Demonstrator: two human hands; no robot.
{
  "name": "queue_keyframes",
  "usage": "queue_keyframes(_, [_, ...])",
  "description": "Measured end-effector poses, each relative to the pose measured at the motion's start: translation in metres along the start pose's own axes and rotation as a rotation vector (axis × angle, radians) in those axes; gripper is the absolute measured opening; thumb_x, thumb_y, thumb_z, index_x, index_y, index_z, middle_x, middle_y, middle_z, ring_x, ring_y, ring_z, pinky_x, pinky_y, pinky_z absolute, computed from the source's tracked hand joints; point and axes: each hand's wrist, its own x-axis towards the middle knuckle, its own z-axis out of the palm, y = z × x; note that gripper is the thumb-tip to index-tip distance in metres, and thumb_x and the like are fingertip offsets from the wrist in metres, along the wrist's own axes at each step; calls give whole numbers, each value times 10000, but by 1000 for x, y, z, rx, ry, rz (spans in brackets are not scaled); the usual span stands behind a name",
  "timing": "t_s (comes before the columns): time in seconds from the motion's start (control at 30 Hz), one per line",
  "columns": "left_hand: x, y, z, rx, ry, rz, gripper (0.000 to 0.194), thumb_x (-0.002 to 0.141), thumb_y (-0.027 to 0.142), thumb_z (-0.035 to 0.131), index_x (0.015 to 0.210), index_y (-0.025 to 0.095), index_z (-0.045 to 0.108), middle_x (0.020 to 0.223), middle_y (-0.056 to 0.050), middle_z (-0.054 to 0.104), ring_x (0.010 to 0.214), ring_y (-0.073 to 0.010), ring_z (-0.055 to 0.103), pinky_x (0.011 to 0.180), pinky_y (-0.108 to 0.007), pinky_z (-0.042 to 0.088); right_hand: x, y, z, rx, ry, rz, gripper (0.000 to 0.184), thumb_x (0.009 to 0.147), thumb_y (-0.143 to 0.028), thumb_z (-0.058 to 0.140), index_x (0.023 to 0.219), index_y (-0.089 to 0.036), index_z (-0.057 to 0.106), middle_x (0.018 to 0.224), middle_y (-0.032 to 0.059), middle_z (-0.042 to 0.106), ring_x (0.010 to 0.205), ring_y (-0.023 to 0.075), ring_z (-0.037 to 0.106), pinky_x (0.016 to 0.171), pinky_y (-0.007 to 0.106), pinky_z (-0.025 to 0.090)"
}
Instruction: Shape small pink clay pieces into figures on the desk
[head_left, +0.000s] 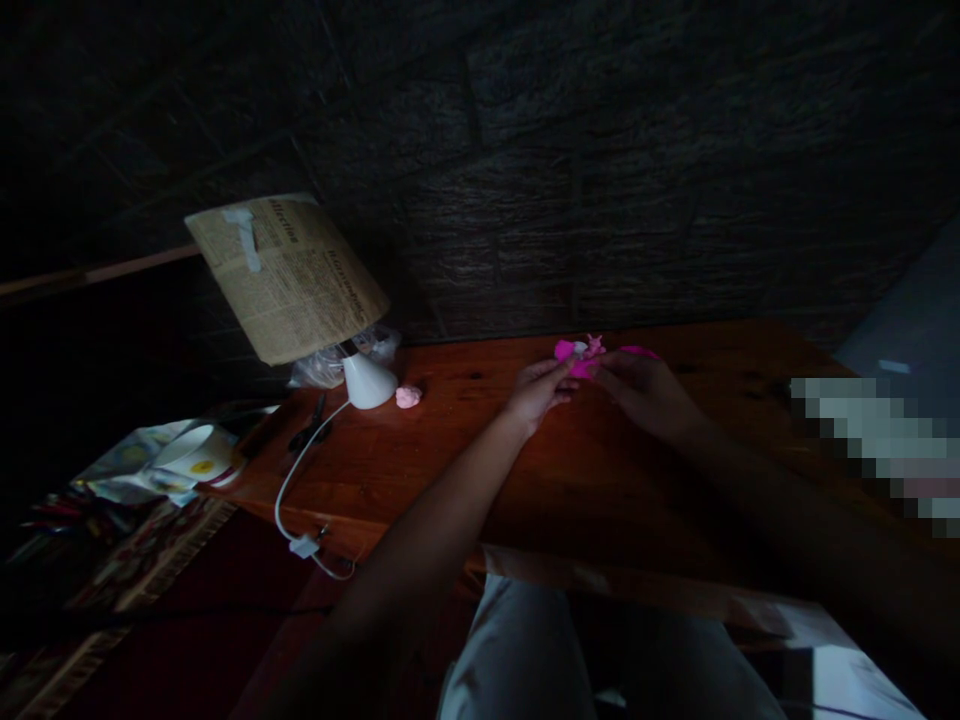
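Note:
At the far side of the wooden table, my left hand (541,392) and my right hand (646,392) meet around a bright pink piece (583,369). The fingers of both hands are closed on it. Its material is too dark and small to make out. Just behind the fingers sits a small pale pink figure-like bit (595,344), with something whitish (578,348) next to it. More bright pink (640,351) shows behind my right hand, which hides part of it. To the left, a light pink lump (408,397) lies beside the lamp base, apart from my hands.
A lamp (289,280) with a newsprint shade stands at the table's left, its white cord (285,490) hanging over the front edge. Black scissors (309,432) lie near it. A white cup (199,456) stands at the left. A dark wall (525,200) closes off the back.

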Motion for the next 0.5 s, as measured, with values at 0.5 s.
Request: queue_keyframes(0.5, [-1, 6, -6, -88, 102, -6, 118, 838, 251, 724, 845, 147, 667, 767, -11, 674, 643, -62, 592, 625, -188, 423, -3, -14, -3, 80, -11, 53, 347, 838, -523, 625, 913, -209, 751, 922, 81, 756, 899, 261, 691, 821, 425, 550])
